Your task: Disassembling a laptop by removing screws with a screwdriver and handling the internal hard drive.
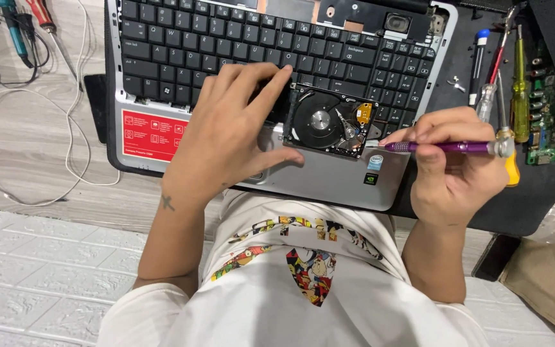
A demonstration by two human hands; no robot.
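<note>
An opened hard disk drive (329, 122) with a shiny platter lies on the palm rest of a silver laptop (329, 177). My left hand (232, 132) grips the drive's left side, fingers on its top corner and thumb along its lower edge. My right hand (454, 164) holds a purple precision screwdriver (441, 147) whose tip touches the drive's lower right corner.
Several screwdrivers (518, 90) lie on a black mat (534, 193) right of the laptop, beside a green circuit board (550, 109). White cables (75, 138) and a soldering iron (14, 32) lie on the wooden floor at left. A brown bag (554, 276) sits at lower right.
</note>
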